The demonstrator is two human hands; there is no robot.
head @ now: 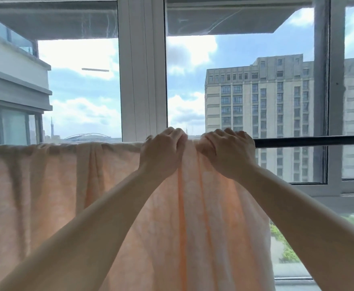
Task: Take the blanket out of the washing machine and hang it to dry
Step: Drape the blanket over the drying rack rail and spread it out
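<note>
Hands, left hand [163, 148] and right hand [227, 150], grip blanket [67, 185] over rod [310, 141]

Views: one only, the head camera; no second view shares any part of the scene.
Position: at the person's head, behind both raised forearms, which run up from 7 and 5 o'clock.
Facing: forward and about level, toward a window [142, 70].
Nearness: close; the left hand [163, 153] and right hand [228, 152] meet near centre on the blanket [46, 185] over a rail [310, 141].
Lens: wide-angle, bending edges.
</note>
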